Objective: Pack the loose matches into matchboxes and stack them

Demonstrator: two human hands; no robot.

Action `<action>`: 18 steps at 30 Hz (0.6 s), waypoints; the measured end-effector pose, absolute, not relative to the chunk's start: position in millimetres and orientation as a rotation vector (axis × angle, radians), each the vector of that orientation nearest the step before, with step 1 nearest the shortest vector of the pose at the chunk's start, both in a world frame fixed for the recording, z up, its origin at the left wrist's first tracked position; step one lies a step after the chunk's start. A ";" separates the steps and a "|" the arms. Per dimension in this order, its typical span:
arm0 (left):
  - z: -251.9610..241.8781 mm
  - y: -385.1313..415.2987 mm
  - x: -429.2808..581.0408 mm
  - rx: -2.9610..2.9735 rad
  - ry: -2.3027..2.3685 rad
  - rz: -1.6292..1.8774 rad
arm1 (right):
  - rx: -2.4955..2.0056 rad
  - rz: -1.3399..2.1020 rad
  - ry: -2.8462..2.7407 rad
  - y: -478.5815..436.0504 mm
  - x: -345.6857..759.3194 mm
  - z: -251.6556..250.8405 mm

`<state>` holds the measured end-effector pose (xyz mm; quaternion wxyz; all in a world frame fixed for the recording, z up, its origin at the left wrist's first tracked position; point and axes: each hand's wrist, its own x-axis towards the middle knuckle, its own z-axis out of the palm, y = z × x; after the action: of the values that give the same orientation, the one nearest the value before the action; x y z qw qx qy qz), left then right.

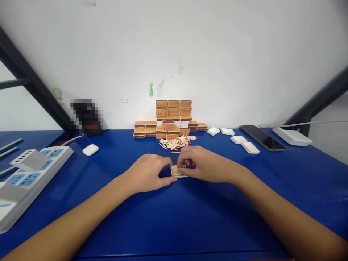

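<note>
A small white matchbox tray (179,176) lies on the blue table in front of me, with pale matches (175,170) lined up inside it. My left hand (149,172) steadies the tray at its left end, thumb at the near edge and fingers at the far side. Over the tray's right half, my right hand (199,163) has thumb and forefinger bent together on the matches; the fingertips partly hide what they pinch. Just beyond the hands is a loose heap of red-tipped matches (176,143), with one match (175,152) apart at its near side.
Stacked matchboxes (173,112) stand against the wall behind the heap. Several white trays (250,147), a phone (262,137) and a white device (292,136) lie to the right. At left are a power strip (35,181) and a white earbud case (90,149).
</note>
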<state>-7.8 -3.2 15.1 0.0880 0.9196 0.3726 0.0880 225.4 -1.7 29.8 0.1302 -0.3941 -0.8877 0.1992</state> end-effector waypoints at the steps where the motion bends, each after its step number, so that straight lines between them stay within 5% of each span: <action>1: 15.1 -3.2 -7.8 2.739 1.108 0.258 | -1.154 0.545 -2.558 0.6 226.8 29.0; 18: 14.0 -2.2 -8.3 2.717 1.122 0.254 | -1.222 0.312 -2.435 34.8 217.2 -6.0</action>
<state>-8.3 -2.2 14.0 0.0957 0.9167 0.3785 0.0855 217.2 34.8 -6.0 0.1984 -0.4369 -0.8703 0.1114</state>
